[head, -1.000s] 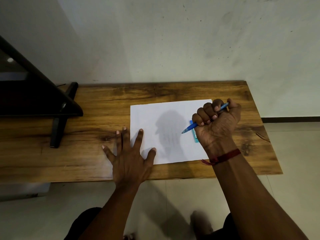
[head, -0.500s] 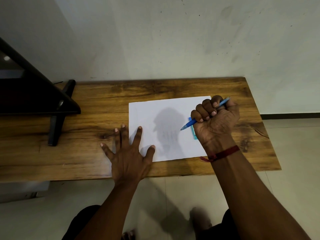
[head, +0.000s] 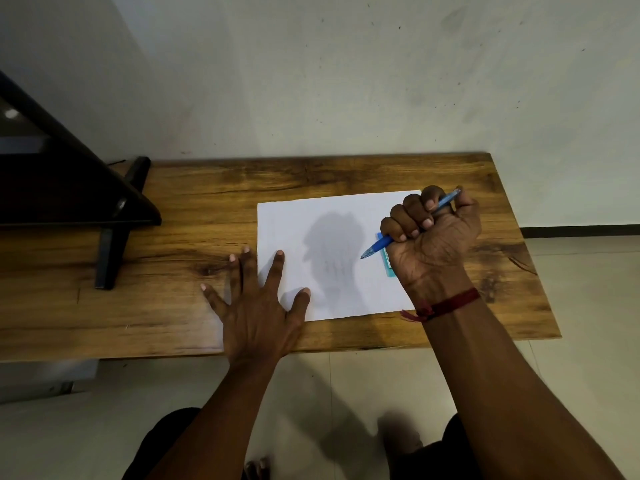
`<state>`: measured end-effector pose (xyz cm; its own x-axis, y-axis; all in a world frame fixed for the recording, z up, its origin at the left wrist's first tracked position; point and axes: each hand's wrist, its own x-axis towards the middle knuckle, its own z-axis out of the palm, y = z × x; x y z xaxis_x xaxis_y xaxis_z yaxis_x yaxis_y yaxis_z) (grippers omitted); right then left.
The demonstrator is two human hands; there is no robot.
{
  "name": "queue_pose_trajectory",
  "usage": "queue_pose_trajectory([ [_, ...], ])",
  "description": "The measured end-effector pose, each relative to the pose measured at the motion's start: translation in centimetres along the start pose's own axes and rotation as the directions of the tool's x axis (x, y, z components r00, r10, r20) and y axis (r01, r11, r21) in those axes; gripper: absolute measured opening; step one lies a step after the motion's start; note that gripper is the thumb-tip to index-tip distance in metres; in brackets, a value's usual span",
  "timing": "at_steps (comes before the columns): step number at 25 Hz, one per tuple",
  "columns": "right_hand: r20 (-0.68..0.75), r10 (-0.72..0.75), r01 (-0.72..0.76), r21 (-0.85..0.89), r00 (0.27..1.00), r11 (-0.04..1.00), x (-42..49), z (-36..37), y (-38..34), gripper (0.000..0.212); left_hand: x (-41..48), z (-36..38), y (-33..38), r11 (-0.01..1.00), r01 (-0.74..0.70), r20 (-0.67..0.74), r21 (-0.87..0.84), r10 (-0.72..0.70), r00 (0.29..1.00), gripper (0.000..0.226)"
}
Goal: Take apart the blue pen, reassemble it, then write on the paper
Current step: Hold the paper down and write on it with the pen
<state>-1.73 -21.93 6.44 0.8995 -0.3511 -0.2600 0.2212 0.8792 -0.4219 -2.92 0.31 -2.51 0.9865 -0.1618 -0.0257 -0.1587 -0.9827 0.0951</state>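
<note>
Blue pen (head: 382,242) fisted in right hand (head: 433,237), long axis slanting from thumb end down-left, tip hovering just over paper (head: 329,230) (contact impossible to tell). Left hand (head: 258,306) spread flat, pinning the sheet's near-left corner. Teal strip (head: 388,263) partly under right hand. No containers in sight.

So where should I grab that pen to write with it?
Judging by its pose, pinch the pen low on the barrel near the tip, coming from the right. The right hand fists it mid-barrel; the tip slants down-left over the paper.
</note>
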Motion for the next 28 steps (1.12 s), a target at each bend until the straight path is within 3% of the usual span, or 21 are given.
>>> queue_pose_trajectory([
  [18,-0.038,-0.007,0.006,-0.028,0.999,1.000,-0.1,0.7,-0.3,0.044,0.0,-0.1,0.2,1.000,-0.005,-0.002,-0.008,0.005,1.000,0.077],
  [23,0.006,-0.003,0.003,-0.007,1.000,1.000,-0.4,1.0,-0.5,0.053,0.0,0.0,0.1,1.000,0.004,0.008,0.005,-0.004,1.000,0.078],
  [28,-0.020,-0.025,0.024,-0.023,0.999,0.999,-0.4,1.0,-0.5,0.043,0.0,0.0,0.1,1.000,0.001,-0.008,-0.009,-0.001,1.000,0.077],
])
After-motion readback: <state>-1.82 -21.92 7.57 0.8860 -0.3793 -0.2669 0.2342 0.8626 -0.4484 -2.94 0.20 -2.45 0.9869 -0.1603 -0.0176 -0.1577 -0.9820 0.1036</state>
